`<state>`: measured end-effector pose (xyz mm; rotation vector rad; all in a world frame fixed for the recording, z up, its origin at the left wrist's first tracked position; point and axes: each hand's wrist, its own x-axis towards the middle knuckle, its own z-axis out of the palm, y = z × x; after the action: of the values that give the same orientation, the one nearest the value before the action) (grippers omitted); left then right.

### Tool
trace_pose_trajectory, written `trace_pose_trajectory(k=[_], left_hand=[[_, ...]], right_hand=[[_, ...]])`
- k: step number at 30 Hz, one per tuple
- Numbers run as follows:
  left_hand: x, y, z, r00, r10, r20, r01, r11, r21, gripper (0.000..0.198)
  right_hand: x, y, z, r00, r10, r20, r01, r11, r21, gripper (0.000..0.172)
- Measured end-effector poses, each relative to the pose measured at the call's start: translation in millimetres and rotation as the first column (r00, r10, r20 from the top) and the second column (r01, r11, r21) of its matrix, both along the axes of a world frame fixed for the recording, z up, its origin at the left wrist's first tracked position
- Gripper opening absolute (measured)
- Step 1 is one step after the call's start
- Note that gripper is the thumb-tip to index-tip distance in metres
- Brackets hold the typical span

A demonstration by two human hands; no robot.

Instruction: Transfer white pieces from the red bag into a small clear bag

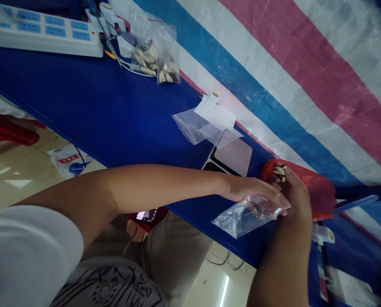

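My left hand [263, 192] is closed on a clear plastic bag [238, 219], which hangs below its fingers over the blue table. Close beside it, my right hand [295, 189] is curled around several small, pale pieces with dark edges [280, 171], perhaps dried slices. A red plastic bag [320, 189] lies under and behind the right hand. Left of the hands sits a flat device with a silver plate [237, 155], like a small scale, partly covered by my left forearm. Empty clear zip bags [190, 125] and a white paper [216, 111] overlap its far edge.
Filled clear bags of similar pieces [168, 72] lie at the back of the blue table [82, 102], near a screwdriver and cables. A white power strip [50, 32] is at the far left. A striped sheet [273, 76] borders the table. A lit phone [145, 215] rests by my lap.
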<state>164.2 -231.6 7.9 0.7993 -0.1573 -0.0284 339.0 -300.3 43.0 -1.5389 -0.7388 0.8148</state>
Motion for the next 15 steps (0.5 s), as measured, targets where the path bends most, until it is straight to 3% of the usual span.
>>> trace_pose_trajectory(k=[3,15], left_hand=[[0.1,0.0,-0.1,1.0,-0.002,0.006,0.002,1.0,0.003,0.055],[1.6,0.4,-0.4,1.0,-0.007,0.024,0.007,1.0,0.0,0.055]], right_hand=[[-1.3,-0.3,1.9,0.997,-0.01,-0.072,0.008,1.0,-0.026,0.034],[-2.3,-0.3,2.6,1.0,0.009,-0.02,-0.01,1.0,-0.014,0.032]])
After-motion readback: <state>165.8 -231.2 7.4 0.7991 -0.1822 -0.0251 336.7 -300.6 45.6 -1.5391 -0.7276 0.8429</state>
